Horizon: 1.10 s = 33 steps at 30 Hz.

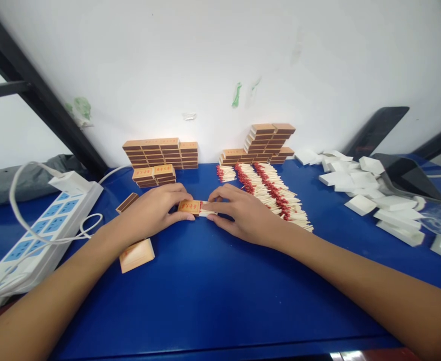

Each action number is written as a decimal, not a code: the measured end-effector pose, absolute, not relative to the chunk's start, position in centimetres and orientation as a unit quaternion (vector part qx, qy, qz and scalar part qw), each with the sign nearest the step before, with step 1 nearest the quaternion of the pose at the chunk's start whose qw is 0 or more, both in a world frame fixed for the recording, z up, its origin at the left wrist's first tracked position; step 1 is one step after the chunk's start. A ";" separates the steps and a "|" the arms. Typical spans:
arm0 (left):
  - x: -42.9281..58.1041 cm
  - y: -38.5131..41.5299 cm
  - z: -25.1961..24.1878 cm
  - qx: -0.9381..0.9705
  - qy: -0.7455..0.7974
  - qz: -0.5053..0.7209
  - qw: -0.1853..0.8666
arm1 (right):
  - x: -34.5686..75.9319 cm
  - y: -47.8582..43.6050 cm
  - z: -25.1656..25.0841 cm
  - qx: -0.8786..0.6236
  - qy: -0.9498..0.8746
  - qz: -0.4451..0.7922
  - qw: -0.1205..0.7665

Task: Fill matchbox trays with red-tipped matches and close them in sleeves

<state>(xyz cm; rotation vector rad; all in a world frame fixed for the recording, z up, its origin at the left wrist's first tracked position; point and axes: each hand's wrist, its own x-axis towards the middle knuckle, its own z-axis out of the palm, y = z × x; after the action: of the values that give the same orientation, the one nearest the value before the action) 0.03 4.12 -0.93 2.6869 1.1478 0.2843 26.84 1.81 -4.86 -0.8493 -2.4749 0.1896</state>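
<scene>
My left hand (pixel 163 205) grips the orange matchbox sleeve (pixel 189 206) between thumb and fingers, low over the blue table. At the sleeve's right end, my right hand (pixel 235 210) holds a white matchbox tray (pixel 206 212) that sits partly inside the sleeve. A few red match heads show at the join; the rest of the tray is hidden by my fingers. Beside my right hand lie rows of loose matches (pixel 261 190) with red heads. An orange sleeve (pixel 137 254) lies by my left forearm, and another (pixel 127 202) lies behind my left wrist.
Stacked matchboxes (pixel 160 153) stand against the wall at left, with a smaller stack (pixel 154 175) before them. More stacked matchboxes (pixel 267 143) stand farther right. White trays (pixel 359 183) are heaped at right near a dark scoop-like object (pixel 408 173). A power strip (pixel 43 235) with cables lies left.
</scene>
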 end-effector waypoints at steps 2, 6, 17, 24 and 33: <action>0.0 4.2 -1.0 0.910 0.388 0.098 0.112 | 26.8 1.8 -4.9 -0.315 -0.910 0.073 0.258; 0.0 4.4 -1.1 0.906 0.390 0.109 0.126 | 26.7 1.8 -5.0 -0.328 -0.895 0.110 0.283; 0.1 4.3 -1.3 0.908 0.383 0.119 0.123 | 26.7 1.8 -5.3 -0.325 -0.894 0.107 0.288; 0.1 4.3 -1.3 0.908 0.375 0.127 0.137 | 26.4 1.9 -5.3 -0.350 -0.860 0.152 0.340; 0.9 3.7 -1.2 0.897 0.373 0.211 0.107 | 25.6 0.9 -4.6 -0.389 -0.796 0.180 0.427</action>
<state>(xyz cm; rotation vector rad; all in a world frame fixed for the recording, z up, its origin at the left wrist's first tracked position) 0.87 3.66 -1.23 2.6410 1.0988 0.6223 25.63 0.91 -4.58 -0.9724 -1.9898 0.4498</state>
